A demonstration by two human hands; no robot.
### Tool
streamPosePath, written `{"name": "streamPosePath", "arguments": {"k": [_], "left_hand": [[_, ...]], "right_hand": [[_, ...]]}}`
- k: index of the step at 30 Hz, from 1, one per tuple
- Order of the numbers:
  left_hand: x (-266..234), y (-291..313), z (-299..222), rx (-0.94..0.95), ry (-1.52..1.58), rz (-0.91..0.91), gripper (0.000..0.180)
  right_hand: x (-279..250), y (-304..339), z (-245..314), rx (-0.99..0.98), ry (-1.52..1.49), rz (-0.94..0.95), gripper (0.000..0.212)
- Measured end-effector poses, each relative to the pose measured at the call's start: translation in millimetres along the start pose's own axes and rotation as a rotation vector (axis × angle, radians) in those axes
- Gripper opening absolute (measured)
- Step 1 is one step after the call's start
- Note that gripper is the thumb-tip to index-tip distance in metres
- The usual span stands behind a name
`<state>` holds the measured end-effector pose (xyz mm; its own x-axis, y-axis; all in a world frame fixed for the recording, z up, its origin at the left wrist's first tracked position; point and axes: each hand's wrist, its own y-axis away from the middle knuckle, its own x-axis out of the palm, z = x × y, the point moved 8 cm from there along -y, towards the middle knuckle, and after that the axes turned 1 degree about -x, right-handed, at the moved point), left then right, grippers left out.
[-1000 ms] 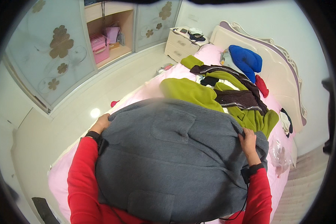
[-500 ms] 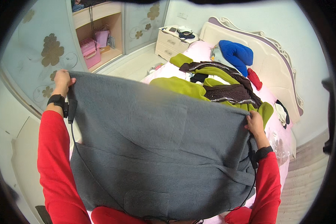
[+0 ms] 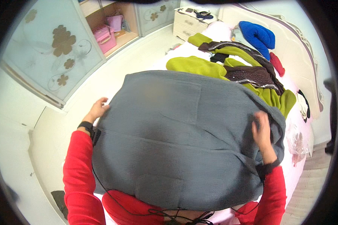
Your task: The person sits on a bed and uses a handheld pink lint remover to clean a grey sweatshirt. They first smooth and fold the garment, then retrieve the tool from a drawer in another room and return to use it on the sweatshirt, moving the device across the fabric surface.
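A wide piece of grey fleece cloth [image 3: 157, 123], with stitched patches that look like pockets, lies spread over the bed in front of me. It has creases toward its right side, where an edge is folded over. By its left edge is my left hand [image 3: 98, 109], fingers apart, holding nothing. My right hand [image 3: 262, 129] is above the cloth's right part with its fingers stretched out and slightly blurred; whether it touches the cloth I cannot tell. Black cables [image 3: 154, 213] run from my wristbands to a tangle at my lap.
Beyond the cloth, green and dark brown clothes [image 3: 248, 75] lie heaped on the pink bed. Near the headboard [image 3: 296, 56] are a blue cushion-like item [image 3: 257, 33] and a red cloth [image 3: 277, 63]. A nightstand [image 3: 189, 25] and a wardrobe with a pink case [image 3: 105, 38] stand farther back.
Both hands have let go of the cloth's far edge. The cloth, held raised before, now lies down flatter. My left hand has moved down and inward; my view has shifted left.
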<state>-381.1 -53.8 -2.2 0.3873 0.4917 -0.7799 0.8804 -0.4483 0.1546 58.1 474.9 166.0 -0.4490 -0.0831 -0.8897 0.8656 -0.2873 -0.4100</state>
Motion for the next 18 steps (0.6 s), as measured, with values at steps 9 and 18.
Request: {"name": "streamPosePath", "arguments": {"k": [9, 18], "left_hand": [[-5, 104, 38, -0.170, -0.280, 0.100, 0.034], [-52, 124, 48, 0.032, 0.034, 0.115, 0.020]], "right_hand": [[45, 136, -9, 0.238, -0.149, 0.607, 0.037], [-11, 170, -4, 0.212, -0.169, 0.850, 0.050]]}}
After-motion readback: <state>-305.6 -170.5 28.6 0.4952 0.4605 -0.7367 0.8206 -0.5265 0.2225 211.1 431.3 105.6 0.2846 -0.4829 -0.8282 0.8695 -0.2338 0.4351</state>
